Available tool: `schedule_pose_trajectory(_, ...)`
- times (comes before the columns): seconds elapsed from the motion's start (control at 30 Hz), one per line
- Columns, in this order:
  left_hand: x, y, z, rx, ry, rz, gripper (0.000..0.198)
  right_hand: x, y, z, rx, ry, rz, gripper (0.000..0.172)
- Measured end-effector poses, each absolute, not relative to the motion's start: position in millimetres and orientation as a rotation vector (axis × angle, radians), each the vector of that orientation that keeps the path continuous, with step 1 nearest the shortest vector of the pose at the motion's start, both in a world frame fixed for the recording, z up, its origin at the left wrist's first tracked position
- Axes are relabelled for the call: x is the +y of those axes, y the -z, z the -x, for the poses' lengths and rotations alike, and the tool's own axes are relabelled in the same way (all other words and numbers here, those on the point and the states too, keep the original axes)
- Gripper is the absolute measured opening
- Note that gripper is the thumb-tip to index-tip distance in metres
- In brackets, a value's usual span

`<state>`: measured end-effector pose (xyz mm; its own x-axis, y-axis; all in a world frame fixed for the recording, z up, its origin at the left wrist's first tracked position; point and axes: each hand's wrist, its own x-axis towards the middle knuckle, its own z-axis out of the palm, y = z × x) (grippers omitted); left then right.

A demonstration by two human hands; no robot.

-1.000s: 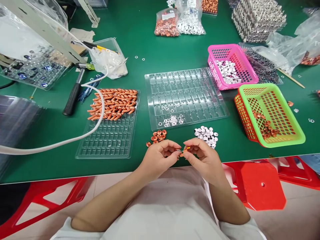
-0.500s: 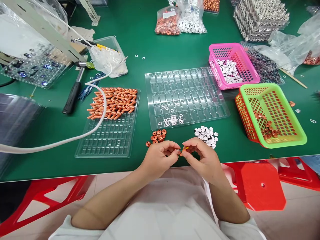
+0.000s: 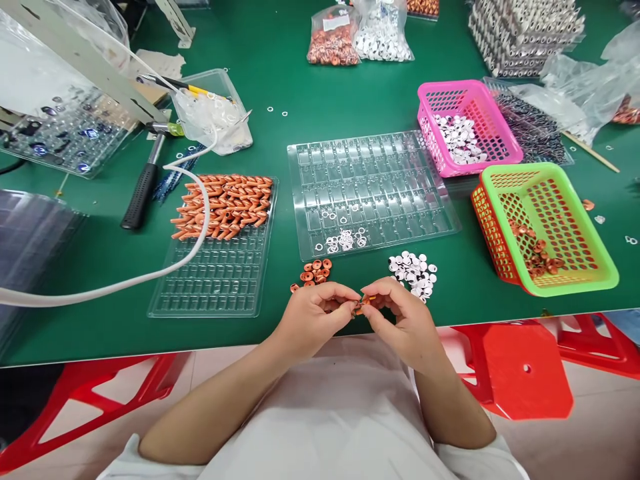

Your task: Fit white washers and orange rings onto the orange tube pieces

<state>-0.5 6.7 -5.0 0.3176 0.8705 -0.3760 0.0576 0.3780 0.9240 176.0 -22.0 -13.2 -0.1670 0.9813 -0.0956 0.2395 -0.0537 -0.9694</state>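
My left hand (image 3: pixel 317 313) and my right hand (image 3: pixel 403 317) meet fingertip to fingertip above the table's front edge. Both are closed in a pinch around a small orange-copper part (image 3: pixel 367 301), mostly covered by the fingers. Just beyond my left hand lies a small pile of copper-coloured round caps (image 3: pixel 316 270). Past my right hand is a pile of white discs (image 3: pixel 414 272), some showing dark marks. A clear plastic tray (image 3: pixel 375 193) lies flat farther back, with small white rings (image 3: pixel 345 240) gathered on its near left part.
Left stands a clear tray (image 3: pixel 205 293) partly filled with copper-coloured pieces (image 3: pixel 225 203), crossed by a white hose (image 3: pixel 200 247). A hammer (image 3: pixel 143 193) lies beyond. Right are a pink basket (image 3: pixel 507 143) of white discs and a green basket (image 3: pixel 595 267) of copper parts. A red stool (image 3: pixel 530 380) stands below.
My fingertips have drawn slightly closer together, and the orange-copper part has turned a little between them. The view has shifted slightly; the piles and trays stay in place.
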Motion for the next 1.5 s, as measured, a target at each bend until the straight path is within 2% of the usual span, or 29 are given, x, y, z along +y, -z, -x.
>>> schedule_pose_trajectory(0.27, 9, -4, 2, 1.041, -0.64, -1.001, 0.019, -23, 17, -175, -1.404, -1.209, 1.408, 0.019)
schedule_pose_trajectory(0.7, 9, 1, 8, 0.976, -0.669, -1.04, 0.015, -19, 10, -173, -1.714, -0.755, 1.415, 0.014)
schedule_pose_trajectory(0.97, 14, 8, 17, 0.892, -0.67, -1.047, 0.013, -19, 4, -180, -1.795, -0.843, 1.287, 0.016)
schedule_pose_trajectory(1.27, 17, 9, 14, 0.712, -0.705, -1.078, 0.012, -20, 7, -177, -1.688, -0.999, 1.022, 0.026)
schedule_pose_trajectory(1.5, 14, 5, 13, 0.791, -0.754, -1.205, 0.006, -20, 13, -180, -1.593, -1.166, 1.048, 0.024)
